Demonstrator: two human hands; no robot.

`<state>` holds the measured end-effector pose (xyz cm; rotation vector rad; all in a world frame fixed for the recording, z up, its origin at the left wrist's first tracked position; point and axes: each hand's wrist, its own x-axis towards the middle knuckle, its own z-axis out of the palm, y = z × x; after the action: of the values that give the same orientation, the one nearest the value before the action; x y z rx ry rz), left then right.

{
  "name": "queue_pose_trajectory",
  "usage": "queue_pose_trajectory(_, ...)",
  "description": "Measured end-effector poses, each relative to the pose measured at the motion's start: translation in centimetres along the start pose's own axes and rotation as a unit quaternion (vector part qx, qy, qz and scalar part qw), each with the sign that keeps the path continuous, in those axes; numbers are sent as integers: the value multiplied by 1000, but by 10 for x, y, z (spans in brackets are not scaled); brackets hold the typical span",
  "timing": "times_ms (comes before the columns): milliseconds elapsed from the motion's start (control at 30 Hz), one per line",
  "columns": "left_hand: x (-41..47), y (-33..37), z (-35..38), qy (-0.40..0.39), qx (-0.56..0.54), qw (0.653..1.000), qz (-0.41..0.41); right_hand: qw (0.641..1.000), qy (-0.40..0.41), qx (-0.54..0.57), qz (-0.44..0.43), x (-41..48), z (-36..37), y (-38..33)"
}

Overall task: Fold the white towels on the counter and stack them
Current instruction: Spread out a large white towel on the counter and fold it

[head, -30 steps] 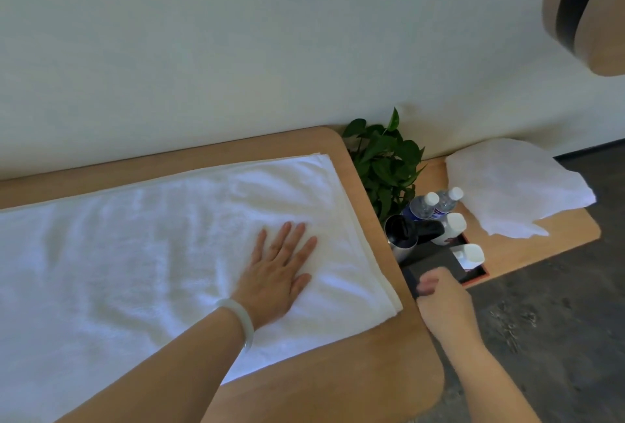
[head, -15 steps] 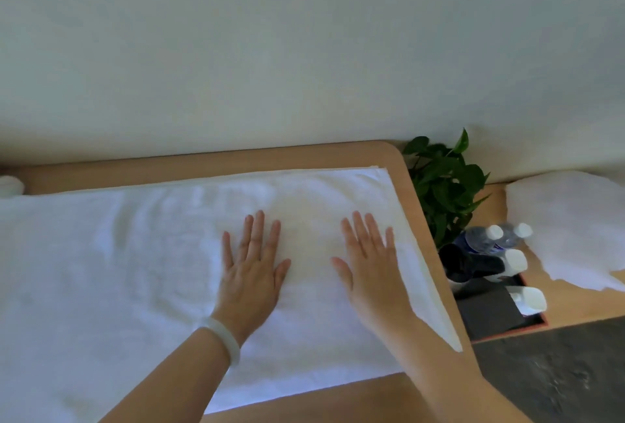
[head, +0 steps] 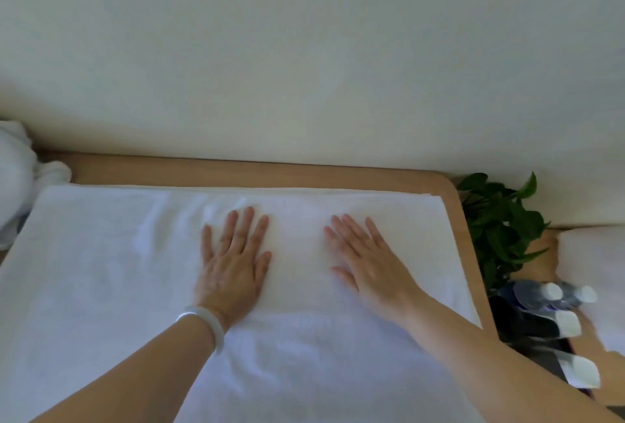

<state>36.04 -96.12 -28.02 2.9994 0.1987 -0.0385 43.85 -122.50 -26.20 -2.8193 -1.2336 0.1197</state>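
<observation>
Right hand [head: 368, 263] has slid toward the right end of the white towel [head: 101, 287] since half a second back, widening the gap from left hand [head: 233, 263]. Neither grip has hold of anything: both palms lie flat on the towel, fingers straight. Pale bangle [head: 206, 321] on left wrist. Towel is spread along the wooden surface [head: 270, 172], near the wall. Bunched white towel [head: 17, 169] at far left. Plant [head: 500, 226], bottles [head: 554, 294] and white cloth [head: 595, 270] off the right end.
</observation>
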Motion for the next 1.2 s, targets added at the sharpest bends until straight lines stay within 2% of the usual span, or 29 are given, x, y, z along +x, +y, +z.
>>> queue_pose_trajectory(33,1,0,0,-2,-2,1000,-1,999,-22,-14,-44,1,1,1)
queue_pose_trajectory(67,1,0,0,-4,-3,1000,-2,999,-22,-9,-31,4,0,16)
queue_pose_trajectory(100,2,1,0,-7,-3,1000,-1,999,-15,-2,39,3,1,38)
queue_pose_trajectory(133,2,2,-1,-9,-4,1000,1,990,-5,2,143,2,1,63)
queue_pose_trajectory(200,2,3,-1,-9,-7,1000,0,942,11,12,335,-2,-10,112)
queue_pose_trajectory(233,2,2,-1,-10,-7,1000,-1,924,17,11,381,-2,-19,121)
queue_pose_trajectory(267,2,1,-1,-10,-5,1000,-3,921,38,-1,388,1,-24,116)
queue_pose_trajectory(300,2,1,-1,-10,-3,1000,-5,930,60,-17,361,10,-28,96)
queue_pose_trajectory(367,2,1,0,-11,-2,1000,-5,963,103,-15,249,26,-22,34)
queue_pose_trajectory(433,1,2,0,-16,-1,1000,-1,995,72,11,73,31,-4,-39)
queue_pose_trajectory(500,1,2,0,-14,0,1000,-1,998,27,1,-49,33,9,-63)
queue_pose_trajectory(533,2,2,0,-18,-2,1000,-1,998,34,-3,-55,38,12,-45)
queue_pose_trajectory(567,2,2,0,-22,-3,1000,-2,999,43,-1,-4,43,14,-17)
queue_pose_trajectory(600,2,1,-1,-22,-3,1000,-2,995,51,-3,83,47,16,16)
queue_pose_trajectory(667,2,2,-1,-20,-1,1000,-3,956,61,10,286,51,6,80)
queue_pose_trajectory(700,2,2,-2,-19,0,1000,-1,932,58,29,356,51,-2,97)
queue_pose_trajectory(733,2,3,-2,-19,-3,1000,0,919,69,39,386,53,-9,97)
queue_pose_trajectory(800,1,2,-2,-22,-15,1000,-1,926,126,61,352,64,-15,49)
queue_pose_trajectory(867,3,0,-2,-35,-29,999,4,945,180,85,258,70,-5,-37)
queue_pose_trajectory(933,6,-3,-8,-32,-80,996,11,959,166,141,182,68,15,-126)
queue_pose_trajectory(1033,-3,-29,-26,-30,-188,982,19,965,115,151,183,59,33,-178)
queue_pose_trajectory(1067,-14,-47,-31,-30,-172,984,44,967,101,128,195,58,37,-178)
queue_pose_trajectory(1133,-39,-100,-33,-6,-61,992,112,972,88,86,198,58,36,-174)
queue_pose_trajectory(1200,-55,-162,-32,-1,20,996,84,976,61,72,194,60,36,-174)
